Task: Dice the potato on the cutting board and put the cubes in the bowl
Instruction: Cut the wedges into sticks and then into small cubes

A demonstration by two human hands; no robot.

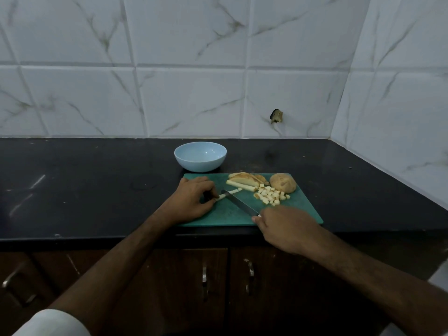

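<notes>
Dim, bluish, even light. Faint sheen on glossy black stone counter [97,190]; white marble-patterned wall tiles [194,98] bow at the edges. Centre sharp, lower corners soft.

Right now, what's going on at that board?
A person is dicing potato on the green board. The left hand pinches a potato stick while the right hand holds the knife, its blade across the stick. A pile of cubes, some slices and an uncut potato piece lie on the board. The bowl behind it is empty.
</notes>
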